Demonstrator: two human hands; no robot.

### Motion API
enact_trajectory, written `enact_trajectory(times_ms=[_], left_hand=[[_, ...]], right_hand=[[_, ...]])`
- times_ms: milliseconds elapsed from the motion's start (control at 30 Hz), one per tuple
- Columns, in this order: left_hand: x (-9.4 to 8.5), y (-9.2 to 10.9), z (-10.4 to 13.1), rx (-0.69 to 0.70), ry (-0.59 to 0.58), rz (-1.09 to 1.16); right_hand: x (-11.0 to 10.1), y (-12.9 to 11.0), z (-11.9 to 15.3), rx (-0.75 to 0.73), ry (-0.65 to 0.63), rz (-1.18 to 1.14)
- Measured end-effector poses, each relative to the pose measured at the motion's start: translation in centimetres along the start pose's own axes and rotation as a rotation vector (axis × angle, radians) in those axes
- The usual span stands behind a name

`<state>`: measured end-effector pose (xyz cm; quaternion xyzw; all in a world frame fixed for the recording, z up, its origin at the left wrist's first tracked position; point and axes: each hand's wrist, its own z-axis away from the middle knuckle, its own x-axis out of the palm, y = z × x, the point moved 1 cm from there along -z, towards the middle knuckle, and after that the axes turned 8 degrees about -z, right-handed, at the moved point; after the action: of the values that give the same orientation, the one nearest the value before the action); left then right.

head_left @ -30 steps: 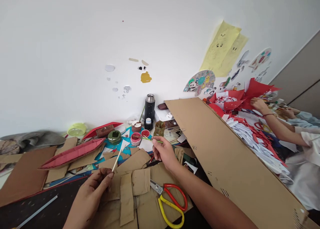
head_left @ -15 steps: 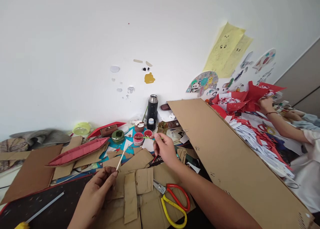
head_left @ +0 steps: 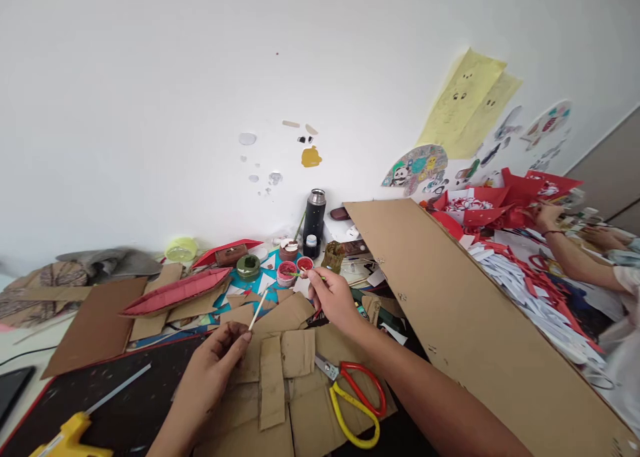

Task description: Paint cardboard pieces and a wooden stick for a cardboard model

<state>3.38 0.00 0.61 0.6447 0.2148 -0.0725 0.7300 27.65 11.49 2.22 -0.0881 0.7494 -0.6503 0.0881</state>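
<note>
My left hand (head_left: pixel 220 360) is closed around the lower end of a thin pale stick (head_left: pixel 259 308), which slants up and away. In my right hand (head_left: pixel 333 297) I pinch a thin green paintbrush (head_left: pixel 299 275), its tip at the mouth of a small jar of pink-red paint (head_left: pixel 287 281); whether it touches the paint I cannot tell. Just behind stands a second jar of red paint (head_left: pixel 305 264). Below my hands lie flat pieces of cardboard (head_left: pixel 273 384), with scissors (head_left: pixel 345 384) with one red and one yellow handle resting on them.
A large cardboard panel (head_left: pixel 425 290) slants along the right. Beyond it are white and red paper strips (head_left: pixel 520 277) and another person's arm (head_left: pixel 580 254). To the left lie a pink boat-shaped piece (head_left: pixel 177 290) and a yellow glue gun (head_left: pixel 73 437). A black flask (head_left: pixel 315 217) stands by the wall.
The view has turned a little to the left, so more of the glue gun shows. Both hands keep their hold on the stick and the paintbrush, and the brush tip stays by the pink-red jar.
</note>
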Motion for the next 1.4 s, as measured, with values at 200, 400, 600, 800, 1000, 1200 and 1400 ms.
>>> enact_trajectory(times_ms=[200, 400, 600, 800, 1000, 1200, 1400], left_hand=[[0.1, 0.2, 0.1, 0.019, -0.01, 0.02], [0.2, 0.2, 0.1, 0.044, -0.006, 0.013], [0.0, 0.2, 0.1, 0.067, -0.002, -0.015], [-0.1, 0.3, 0.2, 0.093, 0.0, -0.053], [0.1, -0.2, 0.0, 0.138, 0.028, -0.115], [0.5, -0.3, 0.3, 0.251, -0.013, -0.284], [1.0, -0.1, 0.6, 0.31, -0.046, -0.331]], right_hand=[[0.4, 1.7, -0.1, 0.025, -0.002, 0.0], [0.2, 1.6, 0.0, 0.067, 0.048, -0.098], [-0.1, 0.9, 0.4, 0.087, 0.164, -0.268], [-0.7, 1.3, 3.1, 0.044, 0.329, -0.311], [0.2, 1.0, 5.3, 0.142, 0.136, -0.253], [2.5, 0.6, 6.0, 0.258, -0.066, -0.277], [4.0, 1.0, 6.1, 0.268, -0.069, -0.278]])
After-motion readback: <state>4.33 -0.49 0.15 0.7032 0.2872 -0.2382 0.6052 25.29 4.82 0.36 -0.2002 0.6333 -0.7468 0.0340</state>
